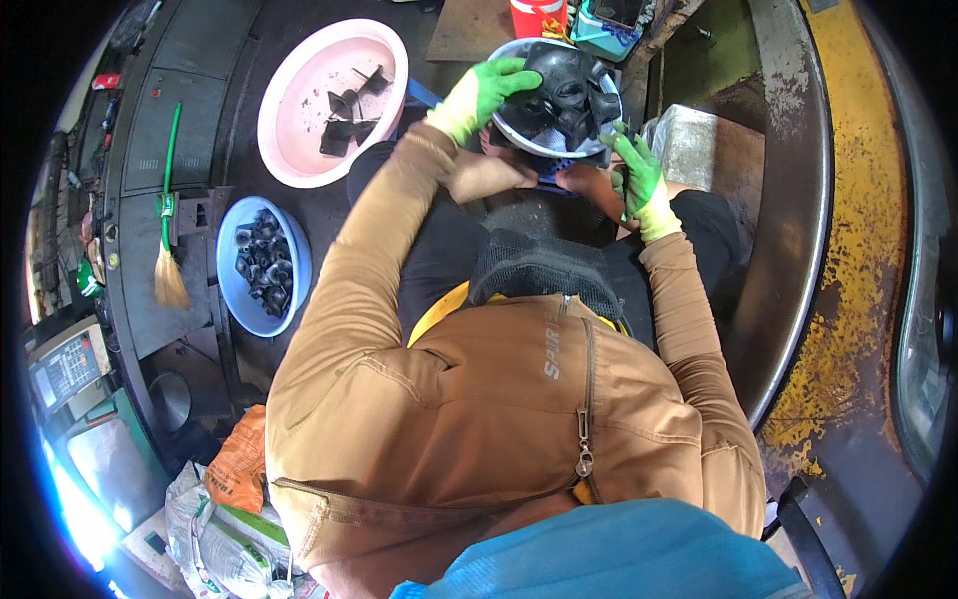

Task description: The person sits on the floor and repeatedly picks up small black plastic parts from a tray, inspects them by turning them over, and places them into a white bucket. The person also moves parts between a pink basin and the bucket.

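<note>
A white basin [506,132] full of glossy black moulded pieces, rubber-like, stands in front of me between my knees. My left hand [489,92], in a green glove with a pale yellow cuff, reaches over the basin's left rim. Its fingers close on the edge of a large black moulded piece [561,68] at the top of the pile. Beside the basin's right rim is my right hand [640,178], gloved the same way. Its fingers are bent toward the thumb; whatever lies between them is too small to make out.
A pink basin [282,150] with several black pieces lies far left. Nearer stands a blue basin [228,275] of small black parts. A red container [537,18] and teal box [602,40] are behind the white basin. A worn yellow metal frame [848,290] borders my right.
</note>
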A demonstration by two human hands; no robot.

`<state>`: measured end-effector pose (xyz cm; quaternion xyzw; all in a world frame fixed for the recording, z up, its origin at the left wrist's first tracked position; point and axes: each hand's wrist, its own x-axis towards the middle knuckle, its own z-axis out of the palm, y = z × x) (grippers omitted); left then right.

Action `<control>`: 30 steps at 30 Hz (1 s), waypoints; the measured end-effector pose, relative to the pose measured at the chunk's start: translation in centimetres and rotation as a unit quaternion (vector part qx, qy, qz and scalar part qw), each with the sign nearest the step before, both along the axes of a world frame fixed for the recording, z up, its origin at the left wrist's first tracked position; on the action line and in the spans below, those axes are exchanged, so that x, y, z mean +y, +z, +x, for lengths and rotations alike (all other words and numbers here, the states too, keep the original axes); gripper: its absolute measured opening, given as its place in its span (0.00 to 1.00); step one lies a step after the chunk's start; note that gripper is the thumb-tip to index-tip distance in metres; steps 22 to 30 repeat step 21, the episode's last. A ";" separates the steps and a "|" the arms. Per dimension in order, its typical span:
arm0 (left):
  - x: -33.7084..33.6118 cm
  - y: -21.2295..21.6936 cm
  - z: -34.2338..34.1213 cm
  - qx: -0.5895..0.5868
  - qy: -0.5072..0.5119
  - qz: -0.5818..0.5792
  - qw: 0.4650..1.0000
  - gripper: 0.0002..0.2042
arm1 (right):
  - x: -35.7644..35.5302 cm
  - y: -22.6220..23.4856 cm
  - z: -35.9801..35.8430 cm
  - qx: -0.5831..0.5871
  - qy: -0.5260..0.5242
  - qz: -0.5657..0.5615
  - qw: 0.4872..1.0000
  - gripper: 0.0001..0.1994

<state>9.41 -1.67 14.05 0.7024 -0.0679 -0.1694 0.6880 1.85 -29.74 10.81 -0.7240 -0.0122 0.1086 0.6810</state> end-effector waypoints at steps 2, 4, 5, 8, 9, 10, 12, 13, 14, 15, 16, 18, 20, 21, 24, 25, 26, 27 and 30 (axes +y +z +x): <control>-1.7 1.4 -3.4 0.079 0.039 -0.104 0.991 0.27 | 1.5 2.1 0.3 0.067 -0.031 0.181 0.981 0.20; -2.9 2.4 -6.7 -0.024 -0.018 -0.063 0.998 0.34 | 3.3 4.2 0.2 0.126 -0.059 0.281 0.950 0.19; -3.2 2.9 -7.2 -0.043 -0.036 -0.057 0.997 0.37 | 3.8 5.2 -0.2 0.132 -0.076 0.268 0.951 0.17; -3.5 4.2 -8.3 -0.138 0.016 0.057 0.989 0.45 | 4.7 8.3 -1.1 0.138 -0.112 0.226 0.958 0.12; -3.9 4.6 -8.2 -0.216 0.045 0.071 0.973 0.44 | 4.8 9.0 -1.6 0.135 -0.109 0.229 0.958 0.12; -4.2 5.1 -8.1 -0.273 0.075 0.105 0.953 0.43 | 4.8 9.5 -2.1 0.136 -0.109 0.224 0.959 0.12; -4.6 5.7 -8.6 -0.444 0.040 0.243 0.862 0.29 | 4.3 9.7 -3.2 0.121 -0.046 0.214 0.968 0.12; -4.9 6.1 -8.6 -0.502 0.038 0.258 0.825 0.27 | 4.3 9.2 -3.6 0.155 -0.063 0.244 0.955 0.12; -5.1 6.5 -8.6 -0.504 0.059 0.229 0.830 0.26 | 4.3 8.5 -3.7 0.160 -0.054 0.284 0.944 0.12; -5.4 6.9 -8.6 -0.534 0.069 0.223 0.813 0.25 | 4.2 7.5 -3.9 0.147 -0.005 0.325 0.934 0.14; -5.7 7.3 -9.0 -0.525 0.076 0.185 0.827 0.25 | 4.1 6.3 -3.5 0.176 0.000 0.350 0.920 0.16; -6.5 8.0 -9.5 -0.526 0.099 0.128 0.835 0.24 | 3.7 3.3 -3.2 0.118 0.037 0.247 0.961 0.20; -7.5 8.7 -10.5 -0.388 0.123 0.061 0.912 0.23 | 3.4 0.3 -4.2 -0.022 0.075 0.072 0.994 0.17; -8.1 9.1 -11.0 -0.299 0.133 0.018 0.945 0.22 | 2.8 -0.8 -4.2 -0.026 0.074 0.042 0.996 0.17; -8.1 9.1 -11.0 -0.299 0.133 0.018 0.945 0.22 | 2.8 -0.8 -4.2 -0.026 0.074 0.042 0.996 0.17; -8.1 9.1 -11.0 -0.299 0.133 0.018 0.945 0.22 | 2.8 -0.8 -4.2 -0.026 0.074 0.042 0.996 0.17; -8.1 9.1 -11.0 -0.299 0.133 0.018 0.945 0.22 | 2.8 -0.8 -4.2 -0.026 0.074 0.042 0.996 0.17; -8.1 9.1 -11.0 -0.299 0.133 0.018 0.945 0.22 | 2.8 -0.8 -4.2 -0.026 0.074 0.042 0.996 0.17; -8.1 9.1 -11.0 -0.299 0.133 0.018 0.945 0.22 | 2.8 -0.8 -4.2 -0.026 0.074 0.042 0.996 0.17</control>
